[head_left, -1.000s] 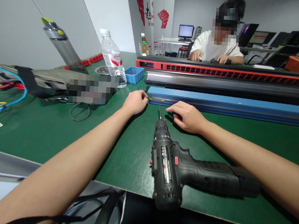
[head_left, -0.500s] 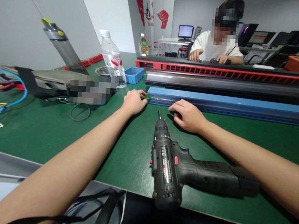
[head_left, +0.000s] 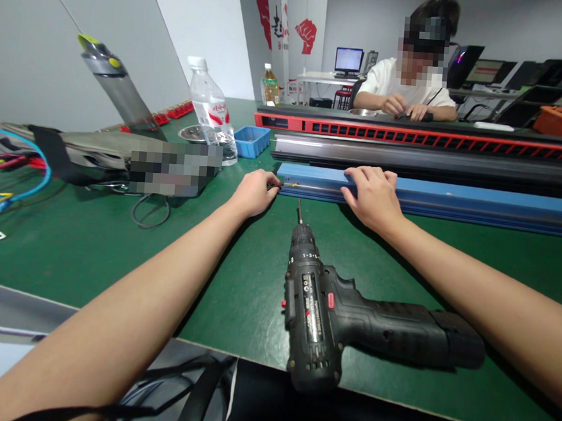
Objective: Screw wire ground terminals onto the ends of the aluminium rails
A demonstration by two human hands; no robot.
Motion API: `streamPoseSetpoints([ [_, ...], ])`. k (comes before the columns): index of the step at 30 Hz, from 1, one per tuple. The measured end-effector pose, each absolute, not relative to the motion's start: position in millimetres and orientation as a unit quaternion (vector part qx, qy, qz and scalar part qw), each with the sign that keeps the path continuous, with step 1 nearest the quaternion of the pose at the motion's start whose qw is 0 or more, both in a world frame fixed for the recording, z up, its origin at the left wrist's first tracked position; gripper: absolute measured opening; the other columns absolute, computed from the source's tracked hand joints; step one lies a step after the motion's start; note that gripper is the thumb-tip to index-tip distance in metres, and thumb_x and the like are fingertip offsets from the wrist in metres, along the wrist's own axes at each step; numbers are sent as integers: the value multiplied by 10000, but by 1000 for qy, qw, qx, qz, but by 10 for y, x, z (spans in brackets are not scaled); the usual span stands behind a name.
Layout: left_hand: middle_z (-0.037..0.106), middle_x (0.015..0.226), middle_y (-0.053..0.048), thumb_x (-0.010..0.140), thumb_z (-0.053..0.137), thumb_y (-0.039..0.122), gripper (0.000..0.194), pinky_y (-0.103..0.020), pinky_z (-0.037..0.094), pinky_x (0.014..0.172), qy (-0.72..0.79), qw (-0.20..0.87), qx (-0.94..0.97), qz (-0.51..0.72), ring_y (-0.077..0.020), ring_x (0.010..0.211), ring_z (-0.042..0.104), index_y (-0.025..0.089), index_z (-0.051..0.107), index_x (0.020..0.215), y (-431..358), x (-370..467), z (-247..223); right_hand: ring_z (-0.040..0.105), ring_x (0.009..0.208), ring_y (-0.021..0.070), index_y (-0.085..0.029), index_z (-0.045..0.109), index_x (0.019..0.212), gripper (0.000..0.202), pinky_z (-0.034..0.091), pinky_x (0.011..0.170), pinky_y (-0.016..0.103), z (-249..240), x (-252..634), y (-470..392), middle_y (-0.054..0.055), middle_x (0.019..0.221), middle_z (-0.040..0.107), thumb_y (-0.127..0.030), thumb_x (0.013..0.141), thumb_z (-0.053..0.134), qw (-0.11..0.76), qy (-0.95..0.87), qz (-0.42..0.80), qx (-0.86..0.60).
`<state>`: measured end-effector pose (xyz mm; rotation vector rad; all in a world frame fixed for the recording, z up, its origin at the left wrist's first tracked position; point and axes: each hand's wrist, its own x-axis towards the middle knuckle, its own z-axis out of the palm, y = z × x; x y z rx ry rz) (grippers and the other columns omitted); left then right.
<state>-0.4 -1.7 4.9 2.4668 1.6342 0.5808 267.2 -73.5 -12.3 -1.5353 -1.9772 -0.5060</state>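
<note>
My left hand [head_left: 257,193] is closed in a pinch at the left end of a long blue metal rail [head_left: 445,199]. A short yellow-green wire [head_left: 290,185] sticks out from its fingertips and lies against the rail's front face. Farther right, my right hand [head_left: 375,196] is laid over the rail, fingers across the top and thumb at the front side, gripping it. Between my forearms a black cordless drill [head_left: 314,322] lies on its side, its bit pointing at the rail. Both sets of fingertips are partly hidden.
Behind the blue rail lie a silver-black rail [head_left: 385,155] and a red slotted strip [head_left: 411,136]. A water bottle [head_left: 211,112], a blue tray [head_left: 252,142] and a grey bag [head_left: 87,152] stand left on the green table [head_left: 237,284]. A co-worker [head_left: 390,83] sits opposite.
My right hand has moved up and to the right from the table onto the blue rail. The wire in my left hand has shifted slightly left. The co-worker's hands have come together.
</note>
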Motion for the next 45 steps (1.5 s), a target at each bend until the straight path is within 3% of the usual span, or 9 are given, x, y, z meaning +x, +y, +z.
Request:
streamPoseSetpoints([
  [5,765,1090,-100,862,597,187,256,-370,503,1036,569,70,795,197,-276,1073,691,188,783,1037,-12,-13,57,545,1090,327,-180,648,1204,305,345,921,470,-109,2676,-718,160,1205,680,-229,950,485,274,-739,-193,-585],
  [10,756,1077,-107,865,526,157,331,-391,517,1001,586,55,788,184,-279,1053,680,206,774,1079,32,-43,-1,548,1076,322,-184,646,1242,403,350,915,478,-96,2690,-739,158,1201,673,-119,894,453,252,-732,-206,-598],
  [19,673,1102,-156,874,439,151,339,-442,511,997,622,30,761,184,-305,1081,635,194,727,1047,107,-101,-69,547,1016,353,-136,670,1066,281,411,894,542,-15,3057,-721,189,1039,634,-310,864,581,200,-689,-236,-655],
  [23,664,1040,-128,900,396,145,350,-425,487,1027,549,46,815,182,-275,1089,607,184,711,1046,86,-50,-38,568,979,331,-165,670,1075,292,470,831,482,20,3223,-690,167,1051,624,-339,844,627,183,-698,-225,-654],
  [27,655,1029,-110,906,480,196,336,-403,479,1034,479,72,855,186,-253,1068,600,156,697,1159,41,-11,-5,568,1002,333,-178,654,1121,304,485,833,469,17,3243,-695,163,1089,609,-328,859,615,179,-711,-224,-642],
  [36,635,1274,-92,929,544,315,390,-402,404,1159,442,80,878,164,-243,1250,538,211,702,1270,74,-45,-36,549,1042,347,-145,646,1132,300,453,864,475,32,3182,-746,177,1099,616,-249,853,606,181,-705,-232,-646],
  [40,551,1407,-100,964,508,354,446,-478,406,1153,494,64,859,119,-291,1315,500,264,634,1382,-11,-8,-4,551,1053,335,-153,638,1136,288,442,858,448,43,3166,-765,173,1112,620,-250,868,591,178,-709,-235,-640],
  [45,526,1451,-79,973,493,398,433,-530,428,1117,529,54,842,96,-332,1334,473,316,634,1374,-95,42,45,549,1065,329,-163,638,1131,286,418,881,449,35,3155,-765,163,1112,626,-255,864,594,173,-701,-238,-649],
])
